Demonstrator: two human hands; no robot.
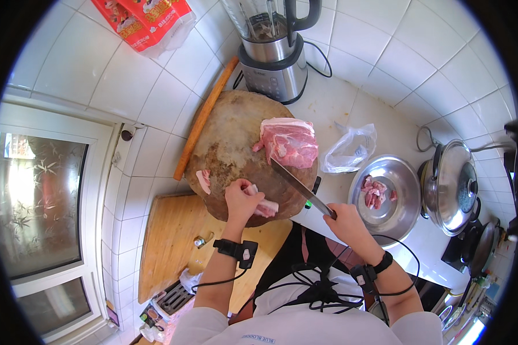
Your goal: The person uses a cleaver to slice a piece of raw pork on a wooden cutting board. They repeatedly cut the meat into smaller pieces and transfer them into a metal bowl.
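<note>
My left hand grips a strip of raw, fatty pork at the near edge of a thick round wooden chopping block. In my right hand is the handle of a long kitchen knife, its blade slanting over the block with the tip at the lower left edge of a large piece of raw pork. A small slice of pork lies at the block's left edge. Several cut pieces of meat sit in a stainless steel basin to the right.
A wooden rolling pin lies along the block's left edge. Behind the block stands a blender. A crumpled plastic bag lies between block and basin. At the far right is a lidded steel pan; a wooden board lies at lower left.
</note>
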